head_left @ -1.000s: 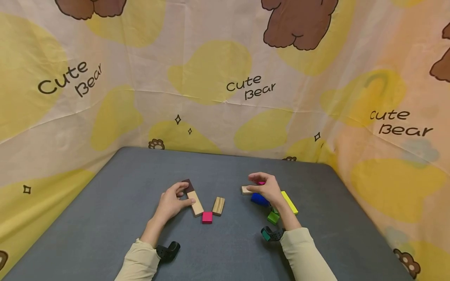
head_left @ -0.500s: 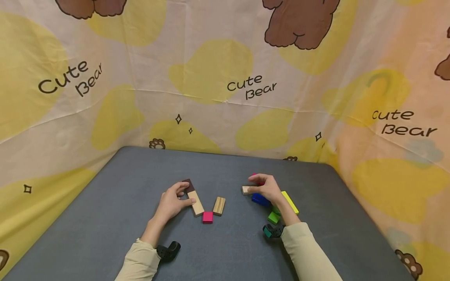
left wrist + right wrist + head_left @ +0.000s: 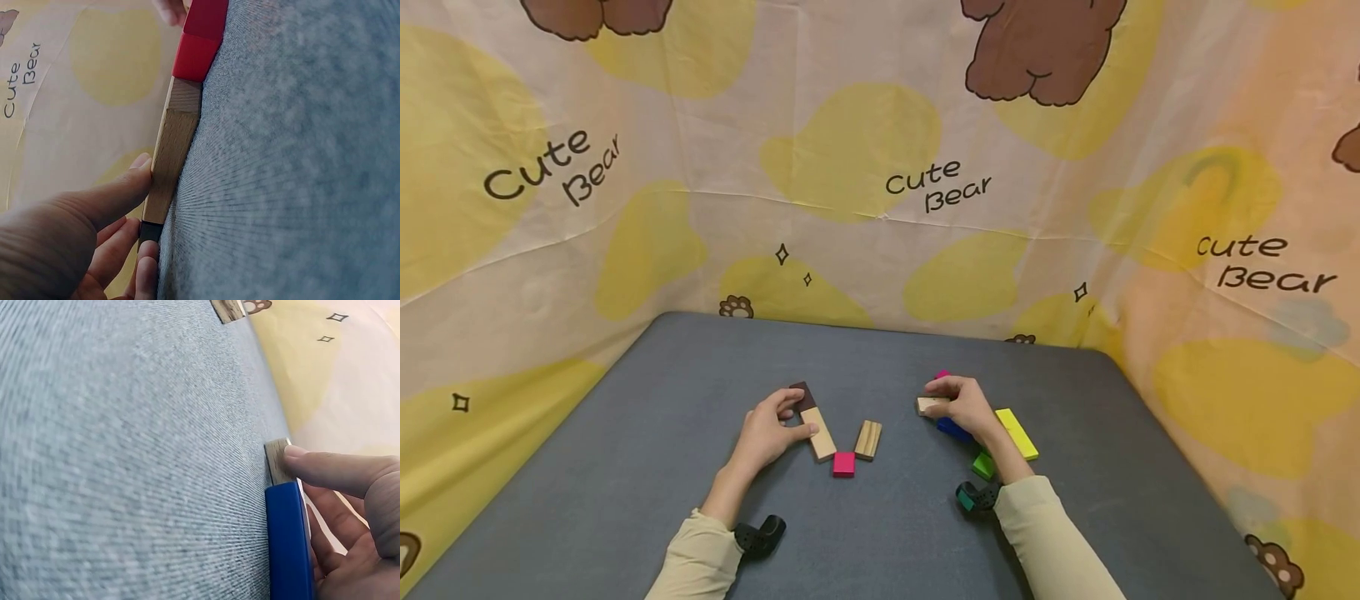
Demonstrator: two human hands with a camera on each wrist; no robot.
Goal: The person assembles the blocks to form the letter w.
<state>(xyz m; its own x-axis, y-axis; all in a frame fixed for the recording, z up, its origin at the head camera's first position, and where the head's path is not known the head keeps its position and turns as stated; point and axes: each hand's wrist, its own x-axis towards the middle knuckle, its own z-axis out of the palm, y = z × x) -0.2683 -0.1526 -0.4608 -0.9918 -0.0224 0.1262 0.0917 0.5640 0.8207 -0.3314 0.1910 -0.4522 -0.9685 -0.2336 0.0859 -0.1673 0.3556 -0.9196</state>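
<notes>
My left hand [image 3: 797, 414] rests on the grey table [image 3: 647, 433]. Its thumb [image 3: 119, 194] presses the side of a long tan wooden block [image 3: 820, 435] and its curled fingers hold the dark brown block [image 3: 802, 395] at that block's far end. My right hand [image 3: 934, 397] pinches a small pale wooden block [image 3: 928, 406] that lies on the table. In the right wrist view the thumb [image 3: 331, 472] touches the pale block [image 3: 278, 461], with a blue block [image 3: 289, 544] right beside it.
A pink block [image 3: 843, 464] and a striped wooden block [image 3: 868, 439] lie just right of the tan block. Under and behind my right hand lie a blue block [image 3: 953, 429], a yellow bar [image 3: 1017, 433], a green block [image 3: 982, 465] and a magenta block [image 3: 942, 376]. Printed cloth walls [image 3: 880, 208] surround the table.
My right hand has come down and slightly left, and its fingers have closed on the small pale block. The left hand and its blocks have not moved.
</notes>
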